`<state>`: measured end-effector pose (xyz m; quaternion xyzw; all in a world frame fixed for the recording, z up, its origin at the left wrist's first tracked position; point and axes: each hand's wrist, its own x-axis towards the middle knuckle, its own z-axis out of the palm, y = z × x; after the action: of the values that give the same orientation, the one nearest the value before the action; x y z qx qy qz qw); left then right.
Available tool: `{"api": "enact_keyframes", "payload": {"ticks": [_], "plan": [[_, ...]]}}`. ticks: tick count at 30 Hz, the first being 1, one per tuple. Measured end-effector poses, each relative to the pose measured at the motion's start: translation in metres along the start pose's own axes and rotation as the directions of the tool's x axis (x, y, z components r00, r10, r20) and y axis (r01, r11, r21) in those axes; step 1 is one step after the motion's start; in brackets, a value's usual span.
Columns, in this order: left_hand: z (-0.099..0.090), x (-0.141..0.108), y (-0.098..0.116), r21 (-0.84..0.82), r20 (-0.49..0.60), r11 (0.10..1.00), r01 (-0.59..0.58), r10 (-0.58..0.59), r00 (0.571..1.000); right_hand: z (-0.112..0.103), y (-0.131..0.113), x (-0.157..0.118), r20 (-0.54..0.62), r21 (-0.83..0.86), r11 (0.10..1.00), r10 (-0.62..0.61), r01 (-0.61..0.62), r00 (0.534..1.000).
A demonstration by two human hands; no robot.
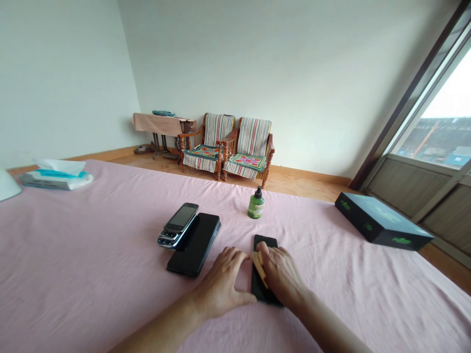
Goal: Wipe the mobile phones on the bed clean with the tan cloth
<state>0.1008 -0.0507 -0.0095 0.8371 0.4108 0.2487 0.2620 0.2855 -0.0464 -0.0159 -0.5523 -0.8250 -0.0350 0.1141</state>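
Observation:
A black smartphone (271,295) lies flat on the pink cloth, long side pointing away from me. My right hand (282,274) is closed on a folded yellowish cloth (259,269), pressed against the phone's screen. Beside the phone's left edge, my left hand (226,284) has thumb and fingers spread apart; the thumb tip and fingertips reach that edge. To the left rests a stack of larger black phones (195,245). Leaning partly on that stack are a few older slider or keypad phones, the top one a grey phone (181,217).
A green pump bottle (256,205) stands beyond the smartphone. A black box (382,220) with green lettering sits at the right, a tissue pack (57,177) at the far left. Behind the pink-covered surface (110,255) are two wooden chairs (250,147) and a cloth-covered sewing-machine table (162,124).

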Motion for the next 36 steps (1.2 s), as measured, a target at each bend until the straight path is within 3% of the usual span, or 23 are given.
{"api": "enact_keyframes", "payload": {"ticks": [7,12,16,20,22,26,28,31,33,36], "plan": [[0.000,-0.001,0.001,0.041,0.007,0.999,0.021,-0.021,1.000,0.009,0.022,0.035,-0.028,-0.089,0.993,0.074,-0.076,0.997],[-0.002,0.000,0.003,0.055,0.022,0.998,0.030,-0.032,0.999,0.008,0.027,0.042,-0.040,-0.092,0.991,0.093,-0.096,0.995],[0.000,0.000,0.003,0.043,-0.001,0.998,0.038,-0.038,0.999,0.004,0.013,0.025,-0.028,-0.043,0.999,-0.005,0.004,1.000],[0.002,0.000,-0.001,0.025,-0.029,0.999,0.023,-0.022,0.999,-0.001,-0.007,-0.011,-0.048,0.111,0.987,-0.111,0.116,0.993],[0.003,-0.001,-0.002,0.028,-0.040,1.000,0.003,-0.002,0.999,-0.005,-0.015,-0.030,-0.031,0.201,0.973,-0.111,0.115,0.993],[0.003,-0.001,-0.003,0.034,-0.045,0.999,-0.030,0.032,0.998,-0.017,-0.008,-0.048,0.065,0.494,0.866,0.049,-0.075,0.997],[0.002,-0.001,-0.002,0.036,-0.012,0.998,-0.048,0.048,0.999,-0.023,0.006,-0.044,0.018,0.604,0.777,0.209,-0.177,0.978],[-0.001,-0.001,0.000,0.048,0.026,0.998,-0.050,0.049,0.998,-0.027,0.034,-0.027,-0.188,0.545,0.790,0.442,-0.281,0.877],[-0.002,-0.001,0.002,0.042,0.029,0.998,-0.039,0.038,0.999,-0.024,0.048,-0.013,-0.312,0.464,0.832,0.475,-0.304,0.823],[-0.001,-0.002,0.004,-0.005,0.030,0.999,-0.048,0.048,0.998,-0.007,0.056,0.006,-0.334,0.338,0.901,0.385,-0.272,0.860]]}}
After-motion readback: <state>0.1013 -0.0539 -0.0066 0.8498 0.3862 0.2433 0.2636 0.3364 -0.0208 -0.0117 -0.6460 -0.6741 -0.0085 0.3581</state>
